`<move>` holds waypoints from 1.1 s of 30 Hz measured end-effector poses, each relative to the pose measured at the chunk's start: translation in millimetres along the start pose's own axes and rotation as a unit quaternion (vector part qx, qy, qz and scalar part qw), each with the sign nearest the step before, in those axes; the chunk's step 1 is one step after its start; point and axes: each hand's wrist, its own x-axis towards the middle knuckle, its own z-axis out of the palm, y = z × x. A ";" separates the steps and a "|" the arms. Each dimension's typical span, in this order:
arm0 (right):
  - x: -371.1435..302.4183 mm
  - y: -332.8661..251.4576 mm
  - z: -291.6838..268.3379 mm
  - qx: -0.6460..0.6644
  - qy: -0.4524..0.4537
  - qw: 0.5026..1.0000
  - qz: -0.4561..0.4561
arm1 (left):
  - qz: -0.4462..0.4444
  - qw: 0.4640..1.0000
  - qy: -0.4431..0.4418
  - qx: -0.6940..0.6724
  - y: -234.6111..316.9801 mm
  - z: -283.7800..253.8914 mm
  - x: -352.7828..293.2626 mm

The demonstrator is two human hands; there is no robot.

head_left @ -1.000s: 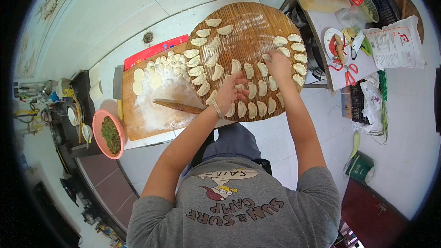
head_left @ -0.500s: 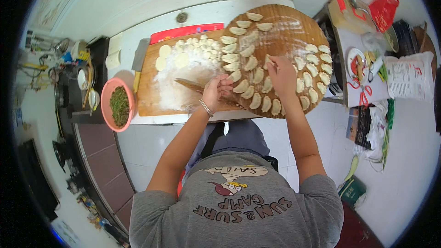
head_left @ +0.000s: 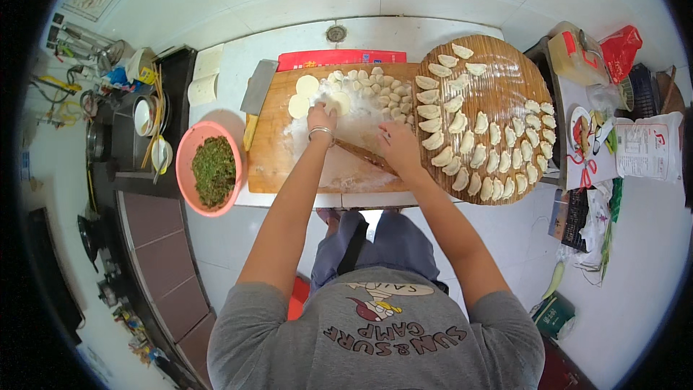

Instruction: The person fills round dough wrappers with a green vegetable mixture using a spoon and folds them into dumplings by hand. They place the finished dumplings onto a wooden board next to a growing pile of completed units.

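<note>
My left hand (head_left: 322,117), a bracelet at its wrist, reaches over the floured wooden cutting board (head_left: 271,162). Its parted fingers are at the edge of a round dough wrapper (head_left: 339,104); whether they touch it is hard to see. Other flat wrappers (head_left: 298,107) lie just beyond. My right hand (head_left: 398,144) is open over the board's right part, fingers pointing left, nothing visible in it. A wooden rolling pin (head_left: 361,154) slants between my hands. Small dough pieces (head_left: 390,91) are clustered behind. Rows of shaped dumplings (head_left: 458,123) cover much of a round wooden board (head_left: 505,65) at the right.
Left of the cutting board stands a pink bowl (head_left: 189,186) of chopped green filling (head_left: 214,166). A cleaver (head_left: 258,90) lies along the board's left edge. A red packet (head_left: 339,58) lies behind. On the right side table are red-handled scissors (head_left: 586,171) and a white sack (head_left: 647,146).
My right hand has left the dumplings on the round board and moved left over the cutting board. My left hand has gone from near the rolling pin to the wrappers. The view has shifted.
</note>
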 end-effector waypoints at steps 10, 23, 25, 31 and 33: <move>-5.2 -0.9 36.0 0.023 -0.018 0.992 0.121 | -0.124 0.989 -0.065 -0.040 9.9 25.6 36.5; -9.9 -89.2 79.0 0.064 -0.098 0.993 0.028 | -0.165 0.816 -0.052 -0.552 -18.2 -159.2 -92.1; -15.5 -122.5 104.3 0.090 -0.128 0.987 -0.045 | -0.169 0.727 -0.028 -0.665 -28.3 -211.7 -127.7; -33.9 -223.7 194.1 0.031 -0.259 0.958 -0.117 | -0.186 0.653 -0.014 -0.734 -145.2 -302.2 -201.5; -28.1 -235.3 226.8 0.065 -0.291 0.953 -0.044 | -0.214 0.655 0.025 -0.725 -182.7 -312.1 -216.9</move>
